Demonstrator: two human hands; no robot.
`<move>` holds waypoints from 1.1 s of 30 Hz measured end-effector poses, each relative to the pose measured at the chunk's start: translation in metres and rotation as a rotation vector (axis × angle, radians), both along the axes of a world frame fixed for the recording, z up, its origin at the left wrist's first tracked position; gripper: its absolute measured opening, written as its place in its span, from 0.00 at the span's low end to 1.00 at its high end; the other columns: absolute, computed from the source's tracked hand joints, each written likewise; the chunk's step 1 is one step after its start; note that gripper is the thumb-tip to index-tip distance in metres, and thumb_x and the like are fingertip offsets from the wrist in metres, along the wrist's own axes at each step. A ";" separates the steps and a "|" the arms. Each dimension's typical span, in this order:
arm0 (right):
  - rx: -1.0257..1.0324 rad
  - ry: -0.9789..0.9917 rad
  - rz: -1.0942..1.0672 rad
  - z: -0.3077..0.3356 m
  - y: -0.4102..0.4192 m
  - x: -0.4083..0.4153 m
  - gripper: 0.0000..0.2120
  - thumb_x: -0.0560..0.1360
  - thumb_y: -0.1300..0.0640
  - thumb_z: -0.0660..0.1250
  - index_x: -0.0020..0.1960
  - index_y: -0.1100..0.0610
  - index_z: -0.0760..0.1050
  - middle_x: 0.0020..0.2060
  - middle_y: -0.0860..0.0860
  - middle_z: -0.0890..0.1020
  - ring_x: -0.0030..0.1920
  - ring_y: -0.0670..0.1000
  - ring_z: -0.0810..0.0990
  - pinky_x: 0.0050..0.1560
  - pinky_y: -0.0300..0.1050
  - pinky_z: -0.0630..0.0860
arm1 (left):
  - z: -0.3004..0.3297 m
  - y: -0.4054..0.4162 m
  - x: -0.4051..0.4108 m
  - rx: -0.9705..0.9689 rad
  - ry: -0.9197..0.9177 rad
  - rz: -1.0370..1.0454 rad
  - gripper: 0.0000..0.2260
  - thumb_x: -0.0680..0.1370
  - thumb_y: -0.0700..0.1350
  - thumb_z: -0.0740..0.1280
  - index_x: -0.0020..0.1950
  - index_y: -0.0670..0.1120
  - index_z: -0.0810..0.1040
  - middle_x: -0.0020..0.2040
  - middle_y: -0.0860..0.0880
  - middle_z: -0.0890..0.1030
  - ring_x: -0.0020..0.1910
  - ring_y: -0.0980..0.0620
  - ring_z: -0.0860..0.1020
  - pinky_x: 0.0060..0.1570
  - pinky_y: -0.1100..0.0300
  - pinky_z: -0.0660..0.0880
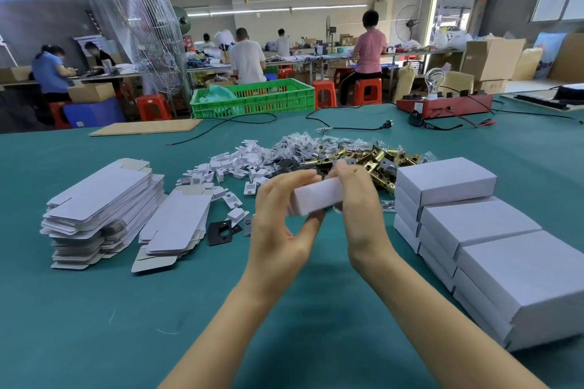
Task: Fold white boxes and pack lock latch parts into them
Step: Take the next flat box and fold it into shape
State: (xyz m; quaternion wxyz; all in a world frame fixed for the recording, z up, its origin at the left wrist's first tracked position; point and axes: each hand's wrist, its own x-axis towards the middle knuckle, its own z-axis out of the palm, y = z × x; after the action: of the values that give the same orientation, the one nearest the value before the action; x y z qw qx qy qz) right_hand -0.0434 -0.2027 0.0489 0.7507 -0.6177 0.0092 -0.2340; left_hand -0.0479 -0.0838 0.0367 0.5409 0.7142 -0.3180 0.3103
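We hold one white box (317, 199) above the green bench (94, 309), the left hand (281, 215) and right hand (357, 196) both grasping it with curled fingers. Brass latch parts (373, 158) lie just behind; finished boxes (474, 230) stack at right, flat blanks (101, 208) at left.

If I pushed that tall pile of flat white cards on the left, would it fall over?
Probably it would slide apart rather than topple whole. The pile of flat box blanks already sits uneven, with edges fanned out, so the sheets look loose and slippery on each other. Each blank looks thin and bendy, likely light alone, though the whole pile is probably fairly heavy.
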 end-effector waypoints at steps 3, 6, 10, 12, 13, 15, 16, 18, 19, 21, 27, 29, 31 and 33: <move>0.094 0.326 0.183 -0.011 -0.011 0.009 0.23 0.74 0.39 0.65 0.57 0.58 0.72 0.48 0.50 0.77 0.47 0.48 0.77 0.48 0.47 0.76 | -0.024 -0.002 0.009 0.172 -0.252 0.094 0.23 0.66 0.27 0.68 0.57 0.45 0.79 0.55 0.54 0.79 0.64 0.49 0.73 0.64 0.45 0.70; 0.157 0.449 0.408 -0.034 -0.019 0.013 0.21 0.78 0.52 0.65 0.61 0.68 0.75 0.47 0.57 0.77 0.43 0.52 0.75 0.40 0.44 0.69 | -0.049 -0.003 0.013 0.278 -0.251 -0.005 0.26 0.61 0.23 0.64 0.55 0.42 0.79 0.54 0.47 0.82 0.65 0.48 0.72 0.69 0.42 0.65; 0.302 0.402 0.385 -0.053 -0.024 0.016 0.06 0.77 0.62 0.66 0.51 0.61 0.80 0.42 0.56 0.82 0.38 0.51 0.81 0.37 0.43 0.76 | -0.061 0.003 0.017 0.397 -0.033 -0.012 0.29 0.65 0.40 0.62 0.67 0.52 0.71 0.69 0.51 0.70 0.72 0.52 0.63 0.75 0.57 0.56; 0.333 0.338 0.351 -0.056 -0.026 0.018 0.09 0.77 0.64 0.64 0.57 0.60 0.76 0.43 0.54 0.83 0.40 0.50 0.82 0.39 0.43 0.78 | -0.062 0.005 0.019 0.289 0.159 0.031 0.31 0.68 0.49 0.62 0.72 0.51 0.65 0.73 0.54 0.61 0.73 0.57 0.58 0.74 0.66 0.51; 0.308 0.303 0.343 -0.057 -0.027 0.019 0.10 0.78 0.65 0.63 0.59 0.59 0.75 0.42 0.52 0.83 0.40 0.49 0.82 0.40 0.42 0.78 | -0.061 0.005 0.021 0.205 0.249 0.061 0.32 0.71 0.51 0.65 0.73 0.49 0.62 0.73 0.54 0.59 0.73 0.58 0.57 0.74 0.67 0.50; 0.168 0.256 0.327 -0.059 -0.024 0.018 0.11 0.79 0.65 0.62 0.60 0.57 0.73 0.40 0.51 0.83 0.40 0.48 0.83 0.43 0.43 0.78 | -0.060 0.006 0.023 0.068 0.387 0.093 0.30 0.77 0.48 0.70 0.74 0.52 0.58 0.74 0.56 0.57 0.75 0.57 0.57 0.76 0.61 0.53; 0.081 0.248 0.330 -0.060 -0.021 0.017 0.10 0.79 0.63 0.63 0.60 0.56 0.73 0.42 0.51 0.83 0.41 0.48 0.83 0.45 0.45 0.78 | -0.059 0.006 0.024 0.043 0.434 0.075 0.28 0.78 0.46 0.70 0.74 0.53 0.59 0.74 0.56 0.59 0.75 0.55 0.59 0.76 0.55 0.57; -0.006 0.235 0.355 -0.062 -0.015 0.016 0.08 0.81 0.57 0.61 0.59 0.55 0.75 0.48 0.52 0.84 0.43 0.49 0.83 0.49 0.47 0.79 | -0.057 0.005 0.024 0.038 0.465 0.010 0.24 0.79 0.44 0.69 0.73 0.48 0.65 0.73 0.53 0.66 0.73 0.53 0.65 0.73 0.50 0.63; 0.006 0.235 0.367 -0.062 -0.013 0.016 0.10 0.81 0.54 0.60 0.58 0.55 0.76 0.49 0.53 0.84 0.44 0.50 0.83 0.48 0.45 0.80 | -0.058 0.004 0.023 0.055 0.454 0.003 0.24 0.79 0.45 0.69 0.73 0.46 0.67 0.72 0.51 0.69 0.72 0.53 0.67 0.72 0.51 0.64; 0.090 0.232 0.404 -0.062 -0.011 0.016 0.16 0.81 0.47 0.58 0.59 0.56 0.78 0.51 0.54 0.84 0.48 0.51 0.84 0.48 0.45 0.79 | -0.060 0.002 0.024 0.162 0.393 0.046 0.23 0.80 0.48 0.67 0.73 0.43 0.69 0.73 0.51 0.67 0.74 0.53 0.65 0.74 0.56 0.61; 0.118 0.197 0.228 -0.069 -0.013 0.017 0.21 0.73 0.59 0.71 0.63 0.58 0.68 0.57 0.57 0.81 0.56 0.54 0.81 0.60 0.53 0.77 | -0.063 -0.003 0.018 0.065 0.364 0.052 0.16 0.79 0.49 0.61 0.67 0.52 0.70 0.70 0.50 0.66 0.68 0.58 0.68 0.67 0.71 0.61; 0.228 0.187 0.294 -0.067 -0.019 0.018 0.23 0.70 0.63 0.73 0.60 0.57 0.66 0.53 0.58 0.82 0.52 0.56 0.82 0.53 0.53 0.79 | -0.060 0.002 0.021 -0.111 0.444 0.049 0.14 0.82 0.45 0.64 0.65 0.57 0.69 0.64 0.51 0.70 0.57 0.61 0.75 0.56 0.69 0.72; 0.288 0.159 0.437 -0.063 -0.024 0.016 0.24 0.67 0.64 0.75 0.59 0.58 0.68 0.51 0.60 0.83 0.49 0.56 0.82 0.50 0.52 0.80 | -0.056 0.008 0.026 -0.148 0.576 -0.070 0.11 0.82 0.44 0.63 0.63 0.54 0.74 0.58 0.52 0.78 0.51 0.59 0.79 0.48 0.67 0.76; 0.297 0.124 0.563 -0.061 -0.023 0.014 0.23 0.67 0.64 0.72 0.60 0.60 0.71 0.55 0.60 0.82 0.52 0.56 0.81 0.54 0.52 0.80 | -0.056 0.009 0.027 -0.177 0.696 -0.244 0.09 0.79 0.48 0.64 0.59 0.52 0.77 0.52 0.54 0.85 0.49 0.58 0.82 0.43 0.67 0.77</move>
State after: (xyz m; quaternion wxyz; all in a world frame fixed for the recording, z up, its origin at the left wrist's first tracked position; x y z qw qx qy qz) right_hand -0.0295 -0.2260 -0.0116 0.8659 -0.4929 -0.0823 0.0248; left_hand -0.0211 -0.0744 -0.0190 0.7092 0.6842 -0.1698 0.0089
